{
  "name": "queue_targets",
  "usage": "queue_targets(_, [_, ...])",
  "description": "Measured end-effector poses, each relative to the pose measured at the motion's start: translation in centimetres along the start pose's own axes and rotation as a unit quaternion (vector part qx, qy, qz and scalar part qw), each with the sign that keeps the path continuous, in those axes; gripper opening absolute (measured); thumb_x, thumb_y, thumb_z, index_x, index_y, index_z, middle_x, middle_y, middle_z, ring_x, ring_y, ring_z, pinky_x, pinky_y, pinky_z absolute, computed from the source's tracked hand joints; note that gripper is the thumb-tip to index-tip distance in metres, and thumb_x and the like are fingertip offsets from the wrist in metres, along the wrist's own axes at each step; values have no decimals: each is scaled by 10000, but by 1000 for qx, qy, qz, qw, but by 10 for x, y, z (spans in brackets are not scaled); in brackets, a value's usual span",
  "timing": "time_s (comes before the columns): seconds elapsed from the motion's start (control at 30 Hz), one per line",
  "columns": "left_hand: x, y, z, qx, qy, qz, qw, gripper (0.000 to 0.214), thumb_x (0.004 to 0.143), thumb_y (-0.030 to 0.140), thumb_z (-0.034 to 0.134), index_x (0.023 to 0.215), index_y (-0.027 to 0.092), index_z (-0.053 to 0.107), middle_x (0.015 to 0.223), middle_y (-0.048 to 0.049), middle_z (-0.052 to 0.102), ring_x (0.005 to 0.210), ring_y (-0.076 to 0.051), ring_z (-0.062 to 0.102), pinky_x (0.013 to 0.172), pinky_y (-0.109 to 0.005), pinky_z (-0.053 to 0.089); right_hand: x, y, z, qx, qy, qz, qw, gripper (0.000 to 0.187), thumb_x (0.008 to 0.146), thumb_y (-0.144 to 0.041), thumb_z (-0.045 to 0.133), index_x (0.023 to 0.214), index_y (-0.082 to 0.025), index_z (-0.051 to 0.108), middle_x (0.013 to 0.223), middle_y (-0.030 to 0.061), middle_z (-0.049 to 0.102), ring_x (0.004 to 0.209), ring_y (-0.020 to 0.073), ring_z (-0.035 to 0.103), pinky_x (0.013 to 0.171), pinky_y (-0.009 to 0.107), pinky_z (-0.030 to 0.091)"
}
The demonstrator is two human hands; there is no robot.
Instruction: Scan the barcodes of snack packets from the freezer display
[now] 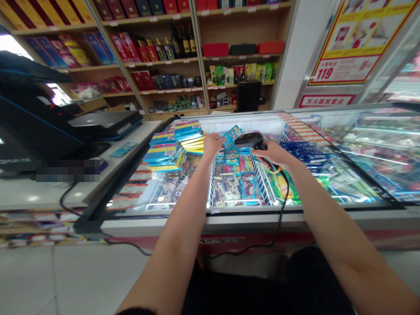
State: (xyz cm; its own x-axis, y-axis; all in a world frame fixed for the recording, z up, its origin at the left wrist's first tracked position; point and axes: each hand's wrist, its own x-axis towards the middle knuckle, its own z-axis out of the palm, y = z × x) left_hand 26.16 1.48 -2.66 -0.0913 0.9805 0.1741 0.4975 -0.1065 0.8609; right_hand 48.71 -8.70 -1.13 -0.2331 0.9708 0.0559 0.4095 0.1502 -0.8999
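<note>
My left hand [214,144] pinches the edge of a small blue packet [232,136] above the freezer's glass top. In my right hand [273,154] is a black barcode scanner [251,141], its head turned toward that packet and its cable hanging down over the freezer front. Left of my left hand, blue, pink and yellow packets [164,148] are stacked on the glass. Dark blue packets [306,155] lie in a pile to the right of my right hand. Beneath the glass, wire baskets hold several ice cream packs [234,188].
The chest freezer [183,223] spans the front. At left a counter [98,186] carries a scale [106,122], a dark checkout machine [36,118] and a loose blue packet [123,149]. Shelves [164,63] of boxes and bottles stand behind. The scanner cable [243,253] loops along the freezer front.
</note>
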Motion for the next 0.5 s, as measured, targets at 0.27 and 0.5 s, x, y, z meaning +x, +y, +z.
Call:
queue_targets(0.27, [0,0,2,-17,14,3,1000,74,794,227,643,841,169,640,706,-2,683,634,-160,703,578,-221,539,-1,-1,0,-17,-4,-10,1000,287,844,-319,637,646,-203,465,409,-13,504,313,109,445,356,233,374])
queue_targets(0.5, [-3,3,1,-24,12,-3,1000,79,795,220,637,849,162,640,696,-1,673,615,-160,696,571,-226,538,-2,-3,0,-14,-1,-1,1000,279,847,-289,622,637,-207,457,392,-17,494,303,107,439,344,226,365])
